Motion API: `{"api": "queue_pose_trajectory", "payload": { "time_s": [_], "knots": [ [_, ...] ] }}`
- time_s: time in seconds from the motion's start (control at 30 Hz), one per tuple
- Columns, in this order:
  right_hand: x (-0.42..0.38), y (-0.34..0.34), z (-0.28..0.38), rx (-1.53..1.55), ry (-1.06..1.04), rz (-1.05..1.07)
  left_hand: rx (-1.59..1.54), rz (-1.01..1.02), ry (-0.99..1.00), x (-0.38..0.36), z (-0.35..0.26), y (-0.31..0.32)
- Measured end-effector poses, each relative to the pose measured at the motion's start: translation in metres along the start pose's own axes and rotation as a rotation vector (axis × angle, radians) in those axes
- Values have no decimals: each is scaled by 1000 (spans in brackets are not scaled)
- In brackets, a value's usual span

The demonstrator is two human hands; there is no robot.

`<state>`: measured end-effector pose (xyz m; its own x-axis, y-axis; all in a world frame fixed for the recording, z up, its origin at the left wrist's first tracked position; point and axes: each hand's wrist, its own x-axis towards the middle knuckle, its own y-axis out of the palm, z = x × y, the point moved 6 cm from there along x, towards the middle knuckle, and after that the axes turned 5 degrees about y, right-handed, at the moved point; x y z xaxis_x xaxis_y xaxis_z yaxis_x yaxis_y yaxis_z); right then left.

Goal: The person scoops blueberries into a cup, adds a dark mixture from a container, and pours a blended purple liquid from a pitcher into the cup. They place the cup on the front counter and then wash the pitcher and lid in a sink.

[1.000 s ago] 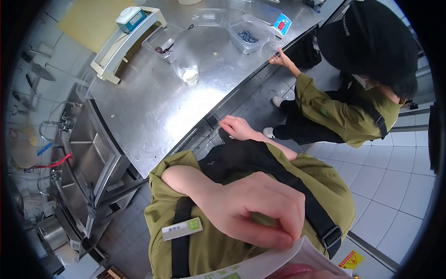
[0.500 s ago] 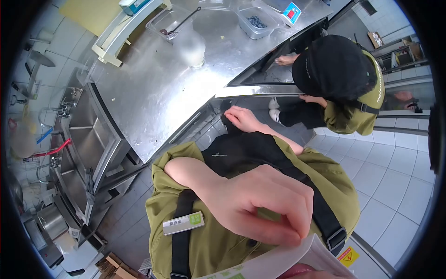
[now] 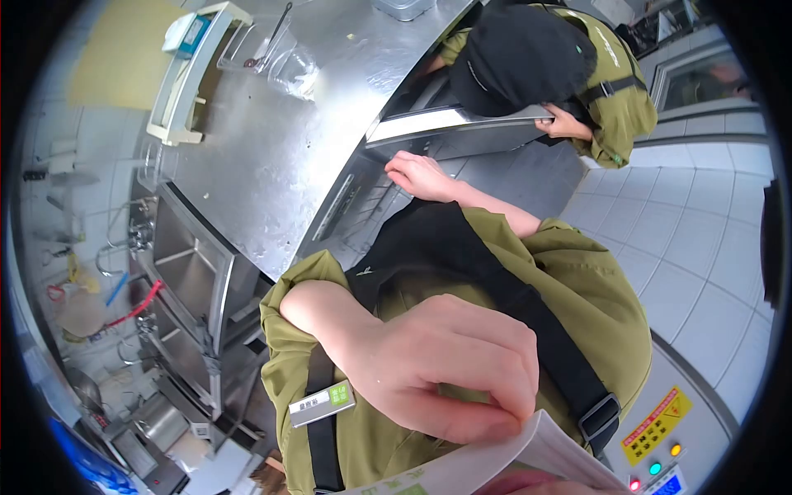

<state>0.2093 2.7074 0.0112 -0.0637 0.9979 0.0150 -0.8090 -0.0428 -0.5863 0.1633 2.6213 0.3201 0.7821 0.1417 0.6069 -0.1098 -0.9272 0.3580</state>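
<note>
Co-worker [image 3: 569, 66] has bent down by the open door [image 3: 421, 124]. Left hand [image 3: 450, 363] pinches the near mask [image 3: 487, 464], best held lightly by its edge. Right hand [image 3: 422, 176], apart, curls (how tightly, I can't tell) beside the table [image 3: 247, 173].

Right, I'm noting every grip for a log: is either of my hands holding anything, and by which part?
Your left hand pinches the white mouth cover by its raised outer edge; your right hand shows nothing in it.
</note>
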Motion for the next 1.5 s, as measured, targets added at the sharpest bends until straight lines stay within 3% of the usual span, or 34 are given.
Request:
{"api": "queue_pose_trajectory", "payload": {
  "time_s": [0.27,0.5,1.5],
  "knots": [
    [-4,11,-6,102,22,-75,34,38,-127,4,30,17],
    [-6,20,-6,86,-7,-19,59,4,-85,1,23,16],
    [-1,21,3,-179,-67,301,203,-105,363,-33,-41,6]
  ]
}}
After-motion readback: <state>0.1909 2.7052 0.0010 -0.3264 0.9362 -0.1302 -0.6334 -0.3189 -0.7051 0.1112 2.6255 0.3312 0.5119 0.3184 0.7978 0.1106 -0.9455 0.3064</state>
